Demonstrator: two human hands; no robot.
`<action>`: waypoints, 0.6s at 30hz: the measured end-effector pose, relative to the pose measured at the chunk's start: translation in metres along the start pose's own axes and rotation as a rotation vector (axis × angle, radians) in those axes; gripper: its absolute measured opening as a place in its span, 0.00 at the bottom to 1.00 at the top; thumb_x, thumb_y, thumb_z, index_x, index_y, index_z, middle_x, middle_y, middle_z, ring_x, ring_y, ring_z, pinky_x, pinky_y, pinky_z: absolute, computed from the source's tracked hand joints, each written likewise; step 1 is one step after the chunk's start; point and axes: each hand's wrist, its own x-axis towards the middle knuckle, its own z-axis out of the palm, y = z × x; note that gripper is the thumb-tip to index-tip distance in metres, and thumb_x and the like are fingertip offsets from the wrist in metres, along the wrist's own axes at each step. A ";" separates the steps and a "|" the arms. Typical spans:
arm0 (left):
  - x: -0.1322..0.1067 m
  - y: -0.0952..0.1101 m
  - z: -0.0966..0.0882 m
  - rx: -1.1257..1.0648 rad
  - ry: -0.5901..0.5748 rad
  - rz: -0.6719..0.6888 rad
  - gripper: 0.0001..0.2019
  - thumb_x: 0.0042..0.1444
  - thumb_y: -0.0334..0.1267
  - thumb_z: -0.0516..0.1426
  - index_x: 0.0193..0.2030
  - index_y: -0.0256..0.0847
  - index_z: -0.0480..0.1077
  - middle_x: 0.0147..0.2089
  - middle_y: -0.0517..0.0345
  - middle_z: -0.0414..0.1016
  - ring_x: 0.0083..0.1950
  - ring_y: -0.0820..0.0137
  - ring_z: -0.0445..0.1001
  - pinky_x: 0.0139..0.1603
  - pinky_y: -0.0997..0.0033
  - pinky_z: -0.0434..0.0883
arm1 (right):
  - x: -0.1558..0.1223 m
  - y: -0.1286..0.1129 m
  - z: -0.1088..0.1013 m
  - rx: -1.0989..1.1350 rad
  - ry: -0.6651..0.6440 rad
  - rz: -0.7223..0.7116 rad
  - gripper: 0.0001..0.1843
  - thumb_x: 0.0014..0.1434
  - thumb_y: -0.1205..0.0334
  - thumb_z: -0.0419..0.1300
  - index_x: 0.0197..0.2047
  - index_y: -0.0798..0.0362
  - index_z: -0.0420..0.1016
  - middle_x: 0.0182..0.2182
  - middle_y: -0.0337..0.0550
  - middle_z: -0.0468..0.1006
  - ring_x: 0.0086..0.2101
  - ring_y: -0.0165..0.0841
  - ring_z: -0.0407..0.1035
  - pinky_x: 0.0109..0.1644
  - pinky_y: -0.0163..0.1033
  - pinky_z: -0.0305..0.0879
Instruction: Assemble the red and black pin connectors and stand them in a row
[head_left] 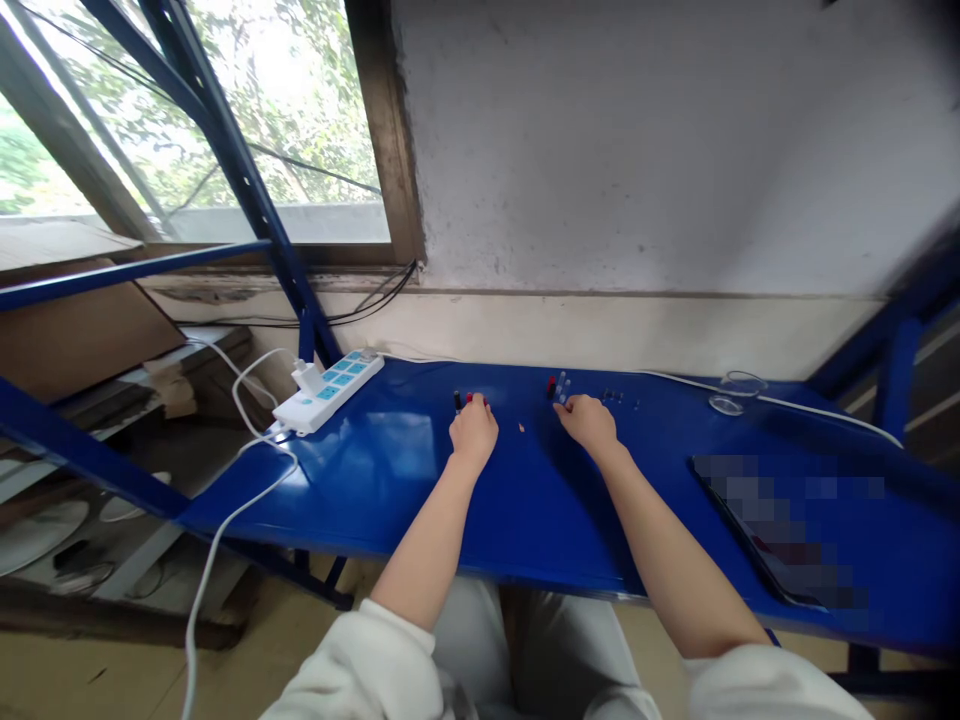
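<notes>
My left hand is at the middle of the blue table, its fingers closed together over a small red piece. Just left of its fingertips stands a small black cylinder. To the right, my right hand has its thumb and forefinger brought together; whatever they grip is too small to make out. Close beyond those fingertips are small clear tubes and a red-and-black piece. Between both hands lies a tiny copper-coloured piece. Several tiny clear parts are scattered beyond my right hand.
A white power strip with a plugged-in cable occupies the table's left end. On the right lie a dark flat tablet-like device, partly pixelated, and round clear dishes. A white cable runs along the back edge, below the wall.
</notes>
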 end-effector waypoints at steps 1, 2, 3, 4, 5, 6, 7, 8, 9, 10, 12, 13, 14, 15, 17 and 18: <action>0.001 -0.001 0.001 -0.041 0.011 0.009 0.13 0.58 0.37 0.46 0.47 0.39 0.65 0.38 0.44 0.74 0.40 0.59 0.73 0.38 0.65 0.66 | -0.004 -0.002 0.000 0.024 -0.001 -0.004 0.18 0.56 0.51 0.49 0.28 0.54 0.73 0.27 0.49 0.74 0.31 0.37 0.70 0.31 0.36 0.57; 0.002 -0.002 0.002 -0.110 0.019 0.027 0.11 0.58 0.37 0.46 0.43 0.39 0.66 0.37 0.46 0.74 0.39 0.61 0.73 0.37 0.66 0.66 | -0.007 -0.003 0.000 0.048 0.001 -0.013 0.18 0.56 0.51 0.49 0.27 0.54 0.72 0.27 0.49 0.74 0.31 0.37 0.70 0.30 0.36 0.57; 0.003 -0.002 0.004 -0.211 0.016 0.053 0.10 0.58 0.37 0.47 0.40 0.39 0.67 0.36 0.48 0.74 0.37 0.63 0.74 0.36 0.68 0.67 | -0.010 -0.005 0.000 0.078 0.008 -0.026 0.18 0.56 0.51 0.49 0.27 0.54 0.72 0.26 0.49 0.74 0.31 0.37 0.69 0.30 0.36 0.57; 0.004 -0.001 0.006 -0.336 0.001 0.082 0.09 0.58 0.37 0.47 0.38 0.39 0.66 0.35 0.50 0.74 0.34 0.66 0.74 0.33 0.70 0.67 | -0.012 -0.007 0.001 0.120 0.018 -0.042 0.18 0.57 0.51 0.48 0.26 0.54 0.71 0.26 0.49 0.74 0.31 0.37 0.69 0.30 0.36 0.57; 0.004 0.001 0.008 -0.477 -0.029 0.111 0.08 0.58 0.38 0.47 0.37 0.39 0.65 0.34 0.51 0.74 0.29 0.70 0.73 0.30 0.73 0.67 | -0.014 -0.009 0.003 0.178 0.027 -0.062 0.19 0.58 0.52 0.47 0.26 0.54 0.70 0.26 0.48 0.74 0.30 0.37 0.69 0.31 0.36 0.57; 0.004 0.003 0.011 -0.621 -0.069 0.131 0.08 0.57 0.38 0.48 0.37 0.38 0.65 0.34 0.52 0.74 0.25 0.73 0.71 0.26 0.74 0.66 | -0.015 -0.012 0.004 0.250 0.033 -0.083 0.20 0.59 0.51 0.44 0.26 0.54 0.69 0.26 0.48 0.74 0.30 0.36 0.69 0.31 0.35 0.57; 0.003 0.005 0.013 -0.755 -0.113 0.140 0.07 0.57 0.38 0.48 0.37 0.37 0.64 0.34 0.52 0.75 0.21 0.76 0.69 0.23 0.76 0.65 | -0.016 -0.014 0.005 0.331 0.032 -0.100 0.22 0.60 0.50 0.42 0.26 0.53 0.68 0.25 0.47 0.74 0.30 0.35 0.68 0.32 0.35 0.57; 0.002 0.008 0.014 -0.869 -0.154 0.140 0.07 0.57 0.38 0.49 0.38 0.37 0.63 0.34 0.52 0.74 0.18 0.78 0.67 0.21 0.77 0.64 | -0.017 -0.016 0.006 0.413 0.027 -0.114 0.25 0.60 0.49 0.39 0.25 0.53 0.68 0.25 0.45 0.73 0.29 0.34 0.68 0.32 0.35 0.57; 0.001 0.011 0.015 -0.958 -0.189 0.134 0.07 0.56 0.37 0.49 0.38 0.36 0.63 0.35 0.52 0.74 0.17 0.79 0.66 0.20 0.77 0.64 | -0.018 -0.019 0.007 0.489 0.020 -0.130 0.27 0.60 0.47 0.37 0.24 0.53 0.67 0.23 0.44 0.73 0.28 0.33 0.67 0.32 0.35 0.57; 0.000 0.013 0.016 -1.024 -0.219 0.129 0.08 0.56 0.37 0.50 0.39 0.36 0.62 0.35 0.51 0.74 0.17 0.80 0.65 0.19 0.78 0.64 | -0.019 -0.021 0.008 0.555 0.015 -0.149 0.29 0.60 0.44 0.35 0.23 0.53 0.65 0.22 0.43 0.72 0.26 0.32 0.67 0.32 0.34 0.57; -0.002 0.016 0.016 -1.098 -0.273 0.126 0.08 0.55 0.37 0.51 0.40 0.35 0.63 0.35 0.52 0.74 0.17 0.81 0.65 0.18 0.79 0.64 | -0.020 -0.023 0.010 0.659 0.021 -0.194 0.31 0.58 0.41 0.34 0.20 0.53 0.63 0.19 0.41 0.69 0.24 0.31 0.65 0.31 0.34 0.57; -0.003 0.017 0.015 -1.116 -0.295 0.132 0.09 0.55 0.38 0.51 0.40 0.36 0.63 0.35 0.52 0.74 0.17 0.81 0.65 0.18 0.79 0.63 | -0.021 -0.024 0.012 0.704 0.028 -0.216 0.32 0.58 0.39 0.34 0.19 0.53 0.62 0.18 0.40 0.68 0.23 0.30 0.63 0.30 0.34 0.56; -0.004 0.018 0.015 -1.127 -0.313 0.141 0.09 0.54 0.38 0.52 0.40 0.36 0.64 0.35 0.53 0.74 0.16 0.82 0.65 0.18 0.80 0.63 | -0.021 -0.025 0.013 0.748 0.035 -0.231 0.32 0.57 0.38 0.35 0.19 0.53 0.61 0.17 0.40 0.67 0.22 0.29 0.62 0.28 0.34 0.56; -0.004 0.018 0.015 -1.136 -0.322 0.151 0.09 0.54 0.38 0.52 0.40 0.36 0.64 0.34 0.54 0.74 0.16 0.82 0.65 0.17 0.80 0.63 | -0.021 -0.025 0.015 0.790 0.038 -0.236 0.31 0.56 0.37 0.37 0.18 0.53 0.61 0.16 0.39 0.66 0.21 0.29 0.61 0.27 0.34 0.55; -0.004 0.018 0.014 -1.145 -0.319 0.164 0.10 0.53 0.39 0.53 0.40 0.36 0.65 0.31 0.56 0.73 0.16 0.82 0.64 0.16 0.80 0.62 | -0.021 -0.025 0.018 0.868 0.040 -0.228 0.31 0.54 0.35 0.39 0.18 0.53 0.61 0.15 0.38 0.64 0.19 0.27 0.58 0.25 0.33 0.54; -0.004 0.018 0.014 -1.146 -0.312 0.165 0.10 0.53 0.39 0.53 0.40 0.36 0.65 0.29 0.58 0.72 0.15 0.82 0.63 0.16 0.80 0.61 | -0.020 -0.025 0.019 0.902 0.041 -0.223 0.31 0.53 0.35 0.41 0.18 0.53 0.60 0.14 0.37 0.63 0.18 0.27 0.57 0.24 0.33 0.53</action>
